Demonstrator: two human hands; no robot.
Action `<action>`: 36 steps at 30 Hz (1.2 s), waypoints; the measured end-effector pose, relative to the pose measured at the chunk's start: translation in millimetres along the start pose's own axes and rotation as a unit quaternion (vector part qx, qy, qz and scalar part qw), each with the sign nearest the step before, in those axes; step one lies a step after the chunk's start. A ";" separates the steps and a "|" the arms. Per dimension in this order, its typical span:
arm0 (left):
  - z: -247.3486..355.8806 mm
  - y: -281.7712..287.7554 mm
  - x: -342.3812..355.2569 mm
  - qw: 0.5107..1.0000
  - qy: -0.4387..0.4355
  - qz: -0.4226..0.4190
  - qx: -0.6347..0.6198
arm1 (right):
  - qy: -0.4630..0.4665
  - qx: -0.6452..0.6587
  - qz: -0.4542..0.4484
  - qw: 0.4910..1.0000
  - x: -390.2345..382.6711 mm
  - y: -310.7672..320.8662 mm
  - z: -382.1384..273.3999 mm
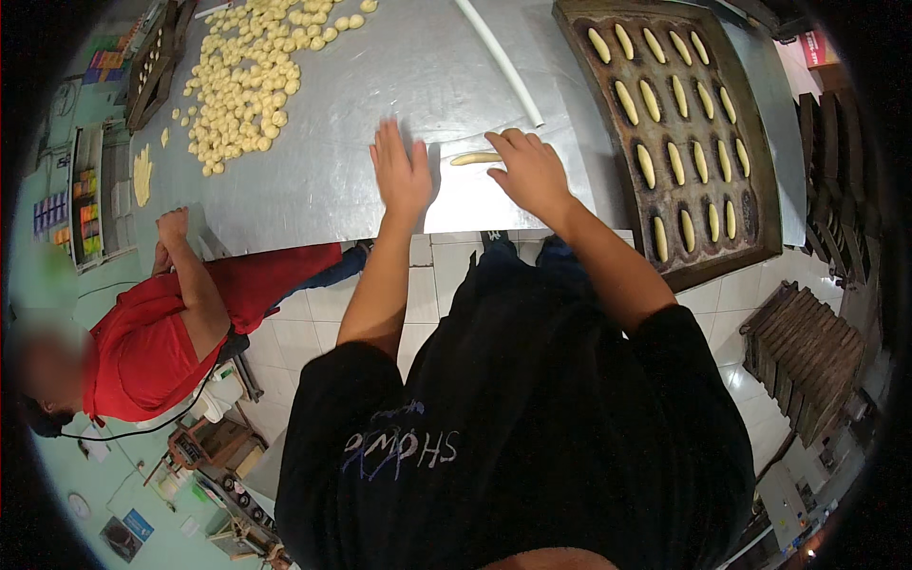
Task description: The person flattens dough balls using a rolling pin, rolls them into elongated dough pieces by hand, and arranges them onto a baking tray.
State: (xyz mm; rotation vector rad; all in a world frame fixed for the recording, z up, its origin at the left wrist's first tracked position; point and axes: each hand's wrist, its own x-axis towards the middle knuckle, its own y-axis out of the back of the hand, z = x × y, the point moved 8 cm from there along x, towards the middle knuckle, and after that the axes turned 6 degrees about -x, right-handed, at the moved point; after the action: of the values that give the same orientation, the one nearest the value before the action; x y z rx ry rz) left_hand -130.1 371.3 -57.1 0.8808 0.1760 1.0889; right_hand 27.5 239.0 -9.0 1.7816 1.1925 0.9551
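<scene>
A slim, pale yellow dough roll [474, 159] lies on the metal table [332, 142] in front of me. My right hand [532, 176] is on its right end, with the thumb and fingers around that end and partly hiding it. To the left of the roll, my left hand [401, 174] is held flat with its fingers stretched out, apart from the dough and holding nothing. On my right is a dark baking tray [608, 119] bearing rows of similar dough rolls [679, 96]. Many small dough balls [242, 100] are heaped at the far left.
A white rod [501, 62] lies beyond my right hand. Flat dough pieces [142, 176] rest by the table's left edge. A person in red [152, 351] sits at left, hands near the table. Dark stacked trays [803, 356] stand at right on the tiled floor.
</scene>
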 end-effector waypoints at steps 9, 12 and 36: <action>38.1 4.1 -7.4 0.995 -0.033 -0.034 0.083 | -0.004 0.157 -0.123 0.980 27.8 -13.4 15.2; 30.8 6.3 -13.9 0.996 -0.032 -0.018 0.082 | -0.037 0.246 -0.192 0.949 12.5 21.8 27.9; 84.6 -70.3 -80.9 0.912 0.329 -0.034 0.242 | 0.040 -0.186 -0.208 0.959 -200.0 240.2 234.7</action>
State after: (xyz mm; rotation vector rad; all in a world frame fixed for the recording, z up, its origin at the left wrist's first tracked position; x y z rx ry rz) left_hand -75.9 247.1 -73.1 0.9003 1.0703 1.2690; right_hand 267.8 -57.7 74.6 1.1483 1.2728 0.9304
